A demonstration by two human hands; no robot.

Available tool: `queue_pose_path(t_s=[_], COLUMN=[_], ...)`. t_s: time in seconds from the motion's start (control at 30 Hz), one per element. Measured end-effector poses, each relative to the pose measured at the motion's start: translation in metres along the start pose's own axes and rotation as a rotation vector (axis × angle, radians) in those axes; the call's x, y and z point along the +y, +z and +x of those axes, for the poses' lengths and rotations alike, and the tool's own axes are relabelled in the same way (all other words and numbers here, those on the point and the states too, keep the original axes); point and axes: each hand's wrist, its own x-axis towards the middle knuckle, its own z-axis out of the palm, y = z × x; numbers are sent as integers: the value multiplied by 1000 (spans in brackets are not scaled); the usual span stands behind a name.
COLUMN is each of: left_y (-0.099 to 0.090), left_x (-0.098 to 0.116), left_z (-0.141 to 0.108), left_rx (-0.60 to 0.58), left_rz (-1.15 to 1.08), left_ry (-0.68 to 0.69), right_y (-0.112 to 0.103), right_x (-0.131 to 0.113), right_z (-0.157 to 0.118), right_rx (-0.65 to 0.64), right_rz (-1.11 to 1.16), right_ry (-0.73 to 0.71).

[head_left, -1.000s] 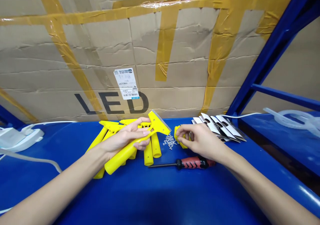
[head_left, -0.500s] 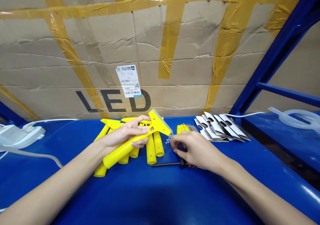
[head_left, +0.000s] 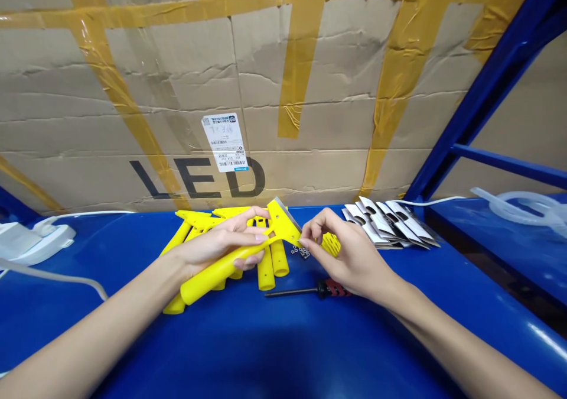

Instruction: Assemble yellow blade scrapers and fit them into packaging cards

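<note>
My left hand [head_left: 237, 237] is closed around the neck of a yellow scraper [head_left: 215, 272], whose metal blade edge [head_left: 287, 211] points up and to the right. The thumb and fingertips of my right hand [head_left: 343, 251] are pinched at the lower corner of the scraper head; whatever they hold is too small to make out. Under that corner lie several small metal nuts [head_left: 301, 251]. Close below my right hand, a screwdriver [head_left: 295, 292] with a black and red handle rests on the blue surface. More yellow scraper handles [head_left: 266, 269] lie behind and under my left hand.
Small yellow parts [head_left: 330, 245] lie partly hidden behind my right hand. White folded card sleeves [head_left: 385, 224] are piled at the back right. A taped cardboard box [head_left: 261, 91] stands along the back of the blue surface [head_left: 266, 352]. At left is a white power strip [head_left: 53, 245] with cables.
My right hand has risen from beside the nuts to the scraper head's lower corner, its fingertips pinched there. More of the screwdriver handle shows. My left hand still holds the scraper.
</note>
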Motion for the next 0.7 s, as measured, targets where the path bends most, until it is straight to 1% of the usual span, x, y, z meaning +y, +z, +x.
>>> queue_pose_path(t_s=[0.1,0.2,0.27,0.33,0.43,0.5,0.57,0.7], left_y=[5,8,8,8,9,9,9,7], left_x=[-2,-2,-1,0,1,1,1,-2], left_z=[0,-1,-2,-3,-4,-5,-6,-5], left_rx=[-6,-2,-14,-30,-57,-72,-80,-56], left_rz=[37,59,77,100,109,98,99,108], left_ry=[-9,-7,-4,7,8,4,-1,-9], right_y=[5,8,8,7,4,1,0,2], right_x=[-2,-1,0,3,8,11,11,8], right_z=[-2,-3,-3,-1,2,4,4,4], right_rx=[30,5,-6,13,62,48,8,-5], right_rz=[-30,-105,-122,-36,203,312,332,246], right_ry=[-42,-106,-113,-44,131,217,268,298])
